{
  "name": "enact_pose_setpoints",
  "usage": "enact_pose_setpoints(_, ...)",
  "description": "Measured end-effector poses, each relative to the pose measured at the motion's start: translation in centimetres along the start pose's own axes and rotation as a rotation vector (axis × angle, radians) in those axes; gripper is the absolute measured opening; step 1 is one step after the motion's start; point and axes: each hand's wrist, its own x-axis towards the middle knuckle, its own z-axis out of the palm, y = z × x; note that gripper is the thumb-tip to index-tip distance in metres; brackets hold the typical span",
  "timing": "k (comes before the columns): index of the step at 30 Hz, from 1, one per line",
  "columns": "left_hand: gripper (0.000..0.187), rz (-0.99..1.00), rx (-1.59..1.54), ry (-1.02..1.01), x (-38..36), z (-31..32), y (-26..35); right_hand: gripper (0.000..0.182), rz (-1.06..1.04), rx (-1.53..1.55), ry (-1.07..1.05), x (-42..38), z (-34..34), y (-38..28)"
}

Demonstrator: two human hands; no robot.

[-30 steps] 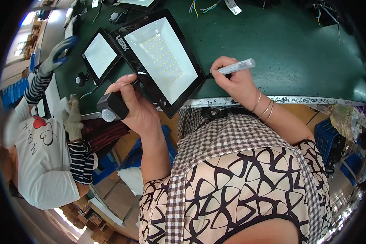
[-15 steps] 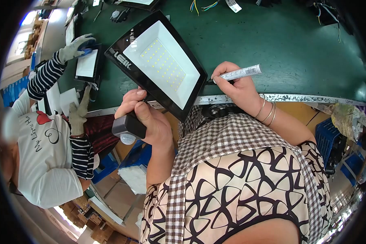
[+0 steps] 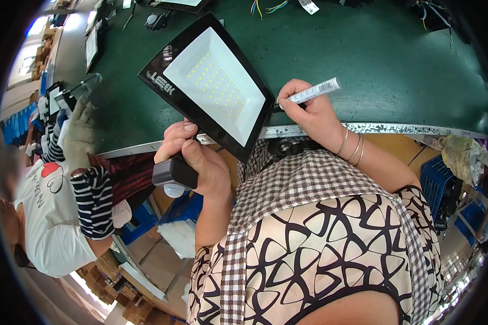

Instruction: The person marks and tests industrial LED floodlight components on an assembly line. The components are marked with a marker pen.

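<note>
My left hand (image 3: 207, 169) is closed on an LED floodlight (image 3: 230, 81), gripping it near its lower-left edge, by the black motion sensor (image 3: 174, 174). The lamp is tilted, its glass face and yellow LED dots turned up toward me. A silver-white marker pen (image 3: 317, 91) is pinched in my right hand (image 3: 315, 114). Its dark tip end is at the lamp's right side edge; whether it touches cannot be made out. Behind the lamp, the bracket is mostly hidden.
A green worktable (image 3: 374, 70) with a worn metal edge (image 3: 363, 129) stretches ahead. Wires (image 3: 276, 7) and a small sensor (image 3: 156, 20) lie at its far side. On the left a co-worker's gloved hand (image 3: 80, 130) is close. A blue crate (image 3: 436, 176) stands at right.
My right hand and the pen have shifted slightly left and up. The floodlight has barely moved. The co-worker has drawn both arms back, and the lamp in front of them has left its spot.
</note>
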Motion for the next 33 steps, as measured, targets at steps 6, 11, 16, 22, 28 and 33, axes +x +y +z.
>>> enact_pose_setpoints(6,0.012,-0.02,0.011,0.02,-0.1,0.0,0.1,0.005,-0.087,-0.28,0.028,0.3,-0.3,0.4)
enact_pose_setpoints(11,0.012,-0.071,-0.051,0.062,-0.3,-0.5,-0.3,0.004,-0.057,0.033,0.107,0.0,-0.4,0.6)
enact_pose_setpoints(16,0.011,-0.074,-0.055,0.059,-0.1,-0.4,-0.1,0.005,-0.069,0.036,0.024,0.0,0.0,0.1)
enact_pose_setpoints(22,0.011,-0.065,-0.045,0.05,-0.2,-0.4,-0.2,0.006,-0.046,-0.025,0.011,0.4,0.1,0.3)
enact_pose_setpoints(28,0.011,-0.018,-0.016,0.016,-0.1,-0.2,0.0,0.007,-0.062,-0.162,0.098,0.8,0.0,0.6)
enact_pose_setpoints(33,0.008,-0.033,-0.012,-0.036,-0.2,-1.0,-0.4,0.006,-0.051,-0.126,0.144,0.8,-0.1,0.9)
